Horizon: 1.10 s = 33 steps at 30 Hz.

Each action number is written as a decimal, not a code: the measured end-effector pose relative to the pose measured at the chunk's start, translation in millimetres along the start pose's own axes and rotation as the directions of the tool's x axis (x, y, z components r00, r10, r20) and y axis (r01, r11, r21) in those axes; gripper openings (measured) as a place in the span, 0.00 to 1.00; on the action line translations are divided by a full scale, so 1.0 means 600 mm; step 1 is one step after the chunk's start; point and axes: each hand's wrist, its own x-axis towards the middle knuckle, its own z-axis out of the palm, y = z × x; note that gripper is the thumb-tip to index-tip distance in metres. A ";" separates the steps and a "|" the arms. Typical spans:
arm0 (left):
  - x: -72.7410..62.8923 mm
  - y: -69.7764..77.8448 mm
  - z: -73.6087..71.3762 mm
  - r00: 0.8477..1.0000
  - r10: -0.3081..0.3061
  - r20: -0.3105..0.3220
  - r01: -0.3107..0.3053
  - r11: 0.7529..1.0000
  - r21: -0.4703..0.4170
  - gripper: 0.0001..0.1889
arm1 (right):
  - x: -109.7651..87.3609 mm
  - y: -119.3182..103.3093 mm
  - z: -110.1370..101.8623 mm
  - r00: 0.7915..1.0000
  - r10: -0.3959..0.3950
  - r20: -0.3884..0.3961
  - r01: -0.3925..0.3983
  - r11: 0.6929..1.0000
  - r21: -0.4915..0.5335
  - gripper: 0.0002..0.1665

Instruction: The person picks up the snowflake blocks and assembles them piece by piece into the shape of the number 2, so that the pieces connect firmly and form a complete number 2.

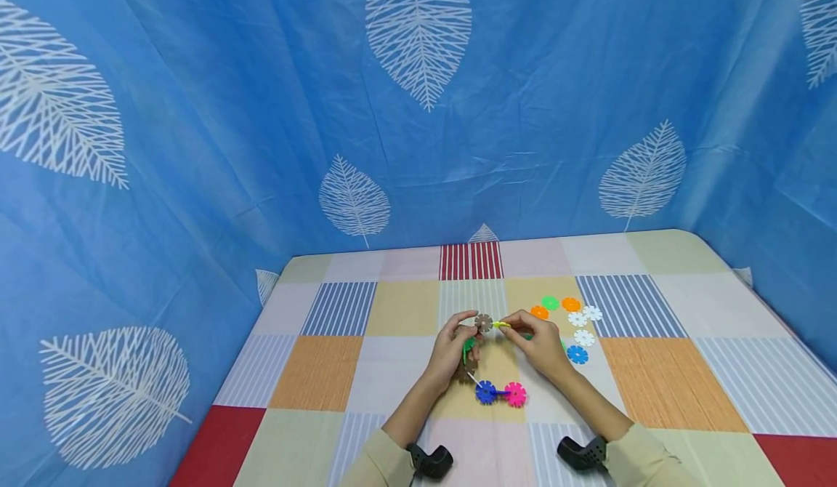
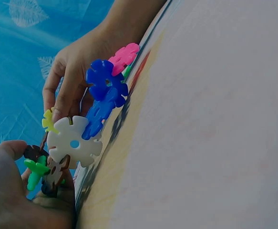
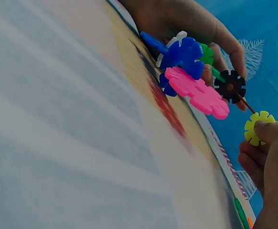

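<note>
My left hand (image 1: 450,349) holds a chain of interlocking snowflake discs, its thumb and a fingertip on a brown disc (image 1: 484,323). From there the chain curves through a green disc (image 2: 36,169), a second brown disc (image 2: 56,174), a white disc (image 2: 62,140), blue discs (image 1: 485,392) and a pink disc (image 1: 515,395) at the near end. Opposite, my right hand (image 1: 539,341) pinches a yellow disc (image 3: 259,123) between thumb and fingers. The yellow disc's edge meets that of the upper brown disc in the right wrist view. Fingers partly hide the green disc in the head view.
Loose discs lie beyond and beside my right hand: orange (image 1: 571,304), light green (image 1: 550,303), several white (image 1: 584,338) and a blue one (image 1: 577,355). A patchwork cloth (image 1: 399,371) covers the table. Blue leaf-print curtain (image 1: 523,109) hangs behind and at the sides.
</note>
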 end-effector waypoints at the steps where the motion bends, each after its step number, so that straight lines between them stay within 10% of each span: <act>1: 0.002 -0.004 -0.001 1.000 -0.006 -0.002 0.006 1.000 0.002 0.19 | 0.000 0.000 0.000 1.000 -0.003 -0.002 0.003 1.000 -0.001 0.07; 21: 0.005 -0.009 -0.002 0.999 -0.030 0.028 0.030 0.999 0.021 0.18 | 0.003 -0.038 -0.006 0.998 -0.067 -0.005 0.067 0.998 -0.015 0.08; 33: -0.017 0.032 0.003 0.993 0.034 0.112 -0.045 0.994 0.101 0.19 | 0.007 -0.073 -0.006 0.998 -0.043 0.050 0.042 0.999 0.034 0.06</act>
